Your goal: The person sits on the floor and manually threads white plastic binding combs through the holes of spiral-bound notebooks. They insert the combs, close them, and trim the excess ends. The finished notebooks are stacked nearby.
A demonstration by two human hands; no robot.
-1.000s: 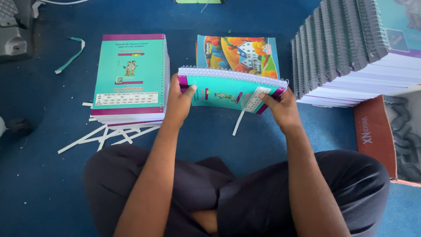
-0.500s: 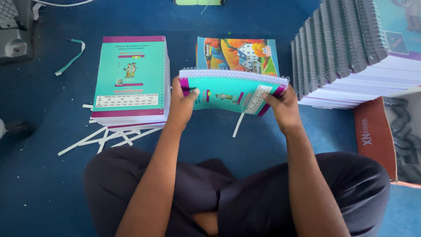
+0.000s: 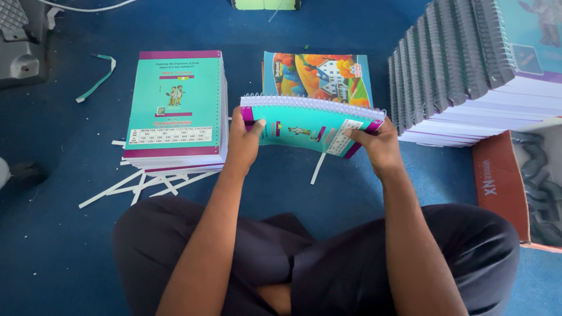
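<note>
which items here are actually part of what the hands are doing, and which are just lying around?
In hand:
- left hand and right hand grip the ends of a spiral-bound teal notebook

Lying about:
- stack of teal notebooks on the blue floor
- colourful cover behind
- fanned pile of spiral-bound books
- white paper strips
- red box

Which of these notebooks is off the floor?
The spiral notebook gripped by the left hand and right hand; the others lie in stacks.
</note>
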